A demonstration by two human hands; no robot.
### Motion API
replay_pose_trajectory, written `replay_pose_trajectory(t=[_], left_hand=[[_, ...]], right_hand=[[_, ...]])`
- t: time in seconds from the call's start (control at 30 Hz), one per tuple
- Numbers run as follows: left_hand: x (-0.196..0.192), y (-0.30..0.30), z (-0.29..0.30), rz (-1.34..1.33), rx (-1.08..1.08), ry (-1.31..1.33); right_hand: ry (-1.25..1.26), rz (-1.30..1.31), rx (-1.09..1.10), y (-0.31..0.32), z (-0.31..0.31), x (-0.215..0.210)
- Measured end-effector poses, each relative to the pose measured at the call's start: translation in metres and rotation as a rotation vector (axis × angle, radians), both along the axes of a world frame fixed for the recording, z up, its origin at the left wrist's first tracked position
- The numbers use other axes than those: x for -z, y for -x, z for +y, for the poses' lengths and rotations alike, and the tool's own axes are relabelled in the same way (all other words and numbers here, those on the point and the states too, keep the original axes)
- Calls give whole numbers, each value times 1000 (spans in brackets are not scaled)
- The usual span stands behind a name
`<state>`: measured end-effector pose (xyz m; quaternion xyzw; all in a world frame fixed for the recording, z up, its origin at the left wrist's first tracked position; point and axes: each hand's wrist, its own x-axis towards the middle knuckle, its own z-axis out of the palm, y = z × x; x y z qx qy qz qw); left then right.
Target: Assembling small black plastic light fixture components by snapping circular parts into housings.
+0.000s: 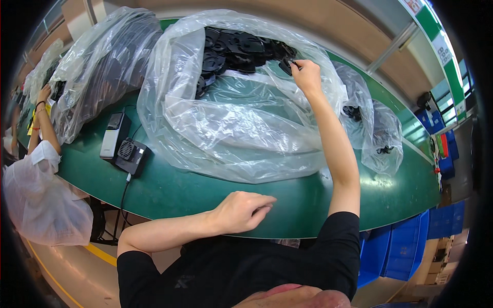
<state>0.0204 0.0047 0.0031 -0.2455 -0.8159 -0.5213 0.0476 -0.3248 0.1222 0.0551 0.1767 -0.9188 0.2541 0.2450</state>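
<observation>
A large clear plastic bag (226,126) lies opened on the green table in front of me. Black moulded plastic parts (241,49) are heaped along its far inner side. My right hand (307,75) reaches over the bag's right part and pinches one small black plastic part (285,65) by its edge, beside the heap. My left hand (242,211) rests by the table's near edge, thumb and fingers curled toward each other. A dark gap shows between them; whether anything is in it cannot be made out.
A grey-and-black device (115,136) and a black speaker-like box (132,156) with a cable stand left on the green table (169,192). More bags flank mine (110,66) (382,136). At the far left a co-worker's hand (44,93) touches a bag. Blue bins (405,246) stand lower right.
</observation>
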Motion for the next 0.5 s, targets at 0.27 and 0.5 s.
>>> replay_pose_trajectory(t=[0.27,0.5], left_hand=[[-18,-1,-5,50,-232,-244],[-9,4,1,-566,84,-592]], right_hand=[[402,-541,-559,-195,75,-35],[208,-699,-742,-278,87,-24]])
